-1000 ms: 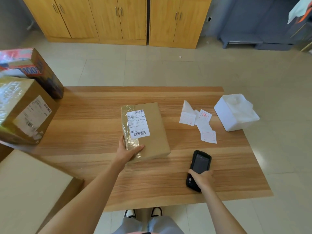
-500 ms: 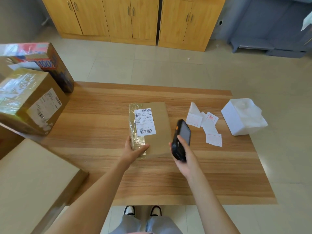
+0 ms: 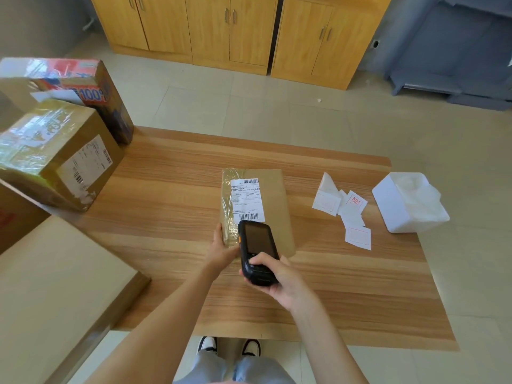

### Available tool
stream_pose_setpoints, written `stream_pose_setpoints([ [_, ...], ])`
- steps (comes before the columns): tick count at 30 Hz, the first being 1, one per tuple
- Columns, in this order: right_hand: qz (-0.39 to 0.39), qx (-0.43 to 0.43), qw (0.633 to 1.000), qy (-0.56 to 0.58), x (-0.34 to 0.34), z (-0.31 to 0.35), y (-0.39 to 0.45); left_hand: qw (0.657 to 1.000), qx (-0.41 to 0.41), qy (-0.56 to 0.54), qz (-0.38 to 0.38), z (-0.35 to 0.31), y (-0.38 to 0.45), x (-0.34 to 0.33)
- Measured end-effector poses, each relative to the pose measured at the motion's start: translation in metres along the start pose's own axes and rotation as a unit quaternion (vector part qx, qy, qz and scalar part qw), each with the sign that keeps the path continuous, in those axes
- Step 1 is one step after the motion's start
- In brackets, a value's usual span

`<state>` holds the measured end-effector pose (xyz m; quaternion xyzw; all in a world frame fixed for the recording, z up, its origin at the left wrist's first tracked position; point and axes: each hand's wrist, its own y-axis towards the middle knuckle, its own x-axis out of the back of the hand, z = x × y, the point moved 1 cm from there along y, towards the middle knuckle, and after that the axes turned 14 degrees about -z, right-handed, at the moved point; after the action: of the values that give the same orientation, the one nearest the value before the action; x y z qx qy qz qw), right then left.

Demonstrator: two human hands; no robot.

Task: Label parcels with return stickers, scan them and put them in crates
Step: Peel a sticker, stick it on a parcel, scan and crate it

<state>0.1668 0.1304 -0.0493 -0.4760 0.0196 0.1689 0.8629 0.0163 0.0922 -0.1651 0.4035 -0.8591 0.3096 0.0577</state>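
Note:
A flat brown parcel [image 3: 274, 200] with a white barcode label [image 3: 246, 200] lies in the middle of the wooden table [image 3: 171, 189]. My left hand [image 3: 223, 249] grips its near left corner, thumb on top. My right hand [image 3: 279, 278] holds a black handheld scanner [image 3: 256, 252] just above the parcel's near edge, its head close to the label's lower barcode, thumb on its keypad. Several white stickers with red print [image 3: 352, 214] lie loose on the table to the right of the parcel.
A white plastic tub [image 3: 399, 206] sits at the table's right edge. Two taped cardboard boxes [image 3: 58, 153] and a printed carton [image 3: 91, 92] stand at the left. A large tan box [image 3: 50, 295] is at the near left. Wooden cabinets [image 3: 241, 31] line the far wall.
My right hand picked the scanner up off the table's near right and carried it left over the parcel's near edge. My left hand stayed on the parcel's corner.

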Motion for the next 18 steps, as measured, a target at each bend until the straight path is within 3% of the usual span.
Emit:
stream_pose_setpoints([
  [9,-0.029,0.039,0.995,-0.091,0.0015,-0.0067,0.0069,0.999,0.019,0.035,-0.001,0.0008,0.0009,0.0007],
  [18,-0.020,0.044,0.994,-0.098,0.0021,-0.0111,0.0111,0.999,0.017,0.038,0.004,0.0028,0.0031,-0.0001],
])
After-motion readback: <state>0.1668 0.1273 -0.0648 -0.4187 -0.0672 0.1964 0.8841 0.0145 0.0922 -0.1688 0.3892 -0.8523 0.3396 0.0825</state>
